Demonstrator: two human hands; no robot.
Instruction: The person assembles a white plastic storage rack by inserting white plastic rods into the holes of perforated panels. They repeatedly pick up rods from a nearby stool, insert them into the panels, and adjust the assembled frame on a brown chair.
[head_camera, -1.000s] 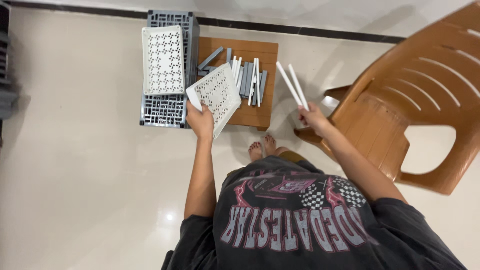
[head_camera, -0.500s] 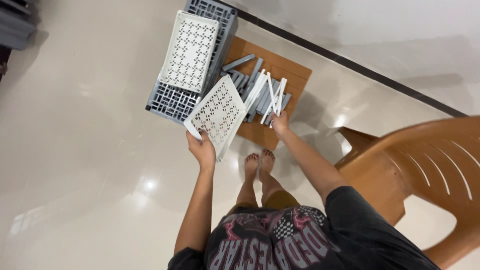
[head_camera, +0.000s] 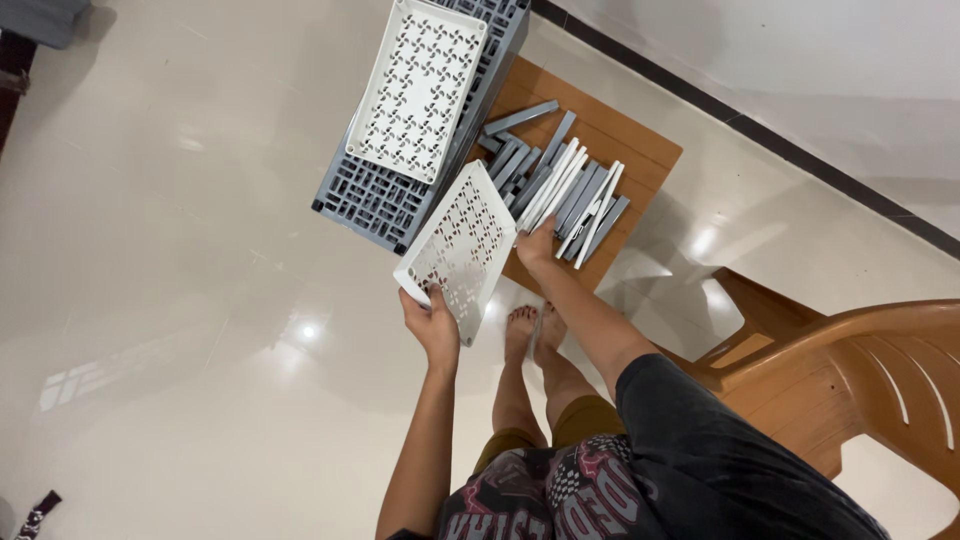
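Left hand (head_camera: 432, 322) clamped on near edge of white perforated panel (head_camera: 461, 248), flat rigid plastic, tilted over tabletop (head_camera: 640, 150) edge. Right hand (head_camera: 537, 246) on white rods (head_camera: 560, 190) atop grey slat pile (head_camera: 590, 200); grip probably closed, fingers partly hidden. Hands apart.

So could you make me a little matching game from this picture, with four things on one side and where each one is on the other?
Things:
1. white perforated plastic panel
2. white perforated plastic tray
3. grey and white plastic bars
4. brown plastic chair

Places:
A. lying on the grey slotted plastic crate
B. standing on the floor at the person's right
C. held in the left hand
D. piled on the small brown wooden table, with the right hand at them

Pairs: 1-C, 2-A, 3-D, 4-B
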